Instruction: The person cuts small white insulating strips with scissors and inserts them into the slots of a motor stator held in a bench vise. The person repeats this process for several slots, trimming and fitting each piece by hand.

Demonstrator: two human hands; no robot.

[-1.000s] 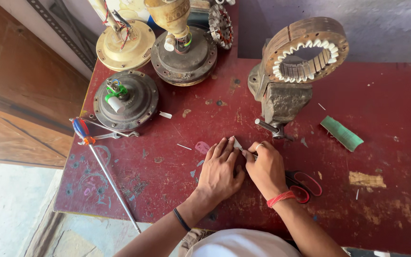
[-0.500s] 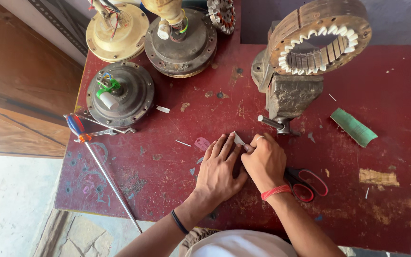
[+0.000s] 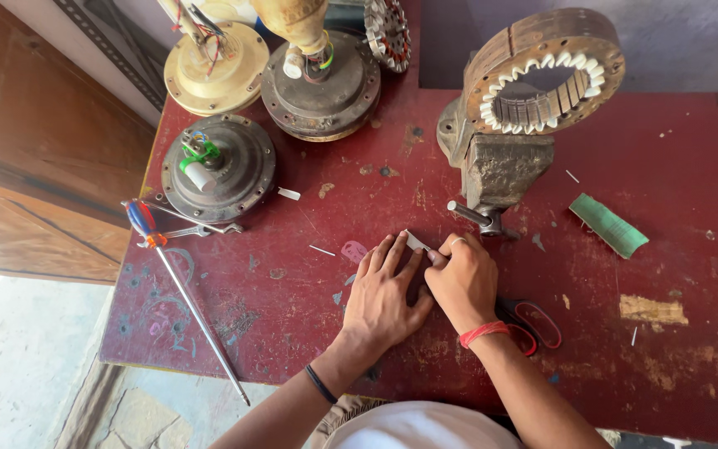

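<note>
The small pale paper strip (image 3: pixel 416 241) lies slantwise on the worn red surface (image 3: pixel 292 291), pressed under the flat left hand (image 3: pixel 386 293) and pinched by the right hand (image 3: pixel 462 280).

- Your workbench (image 3: pixel 691 208) is dark red, scuffed with pale tan patches where the paint has worn.
- The folded strip (image 3: pixel 608 224) on your right is green.
- Your right wrist wears a red thread band (image 3: pixel 482 333); your left wrist a thin black band (image 3: pixel 322 384).
- The scissors (image 3: pixel 533 320) under your right forearm have red handle loops.
- The long screwdriver (image 3: pixel 180 287) has a blue and red handle with an orange collar.
- The stator ring (image 3: pixel 542 71) in the grey vise (image 3: pixel 500 170) is rusty brown, lined with white slot inserts.
- The nearest motor housing (image 3: pixel 219 168) is dark grey with green wires; the far one (image 3: pixel 216 68) is cream.
</note>
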